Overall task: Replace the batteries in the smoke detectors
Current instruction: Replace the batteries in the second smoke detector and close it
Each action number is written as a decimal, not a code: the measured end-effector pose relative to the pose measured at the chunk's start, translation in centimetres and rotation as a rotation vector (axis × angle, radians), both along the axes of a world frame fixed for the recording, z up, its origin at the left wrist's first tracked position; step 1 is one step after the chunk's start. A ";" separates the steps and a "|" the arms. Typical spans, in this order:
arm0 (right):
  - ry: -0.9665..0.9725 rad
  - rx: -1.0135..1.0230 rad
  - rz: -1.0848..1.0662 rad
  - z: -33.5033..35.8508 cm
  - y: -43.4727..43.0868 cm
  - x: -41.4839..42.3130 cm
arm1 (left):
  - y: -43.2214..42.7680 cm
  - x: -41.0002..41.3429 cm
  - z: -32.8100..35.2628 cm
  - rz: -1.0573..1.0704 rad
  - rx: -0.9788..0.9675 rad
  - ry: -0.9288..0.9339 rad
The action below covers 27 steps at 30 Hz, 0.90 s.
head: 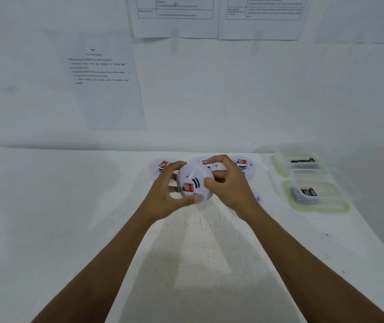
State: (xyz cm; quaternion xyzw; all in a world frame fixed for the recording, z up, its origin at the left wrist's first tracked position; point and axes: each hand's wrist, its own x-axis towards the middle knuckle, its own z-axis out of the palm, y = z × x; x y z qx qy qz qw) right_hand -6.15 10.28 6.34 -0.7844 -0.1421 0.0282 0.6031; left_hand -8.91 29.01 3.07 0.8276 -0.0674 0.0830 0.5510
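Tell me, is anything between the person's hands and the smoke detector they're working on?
Nothing visible. The left hand and right hand already grip the smoke detector directly, fingers curled round its rim.

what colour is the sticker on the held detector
The sticker on the detector is red; head view.

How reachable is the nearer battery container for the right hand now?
Probably yes, once freed: the right hand holds the smoke detector with the left hand; only a low detector lies before the nearer battery container.
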 end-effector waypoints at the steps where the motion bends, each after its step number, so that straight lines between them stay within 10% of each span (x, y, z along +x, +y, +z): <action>1: 0.012 0.029 0.006 -0.1 -0.3 0.3 | 0.2 0.0 0.3 -0.011 -0.044 0.025; 14: 0.109 0.165 0.057 -3.4 0.2 -1.0 | -0.5 -0.4 -0.7 0.090 -0.448 0.131; 27: -0.205 -0.106 0.019 -6.7 1.4 -0.8 | 0.3 -2.0 -2.9 0.062 -0.316 0.073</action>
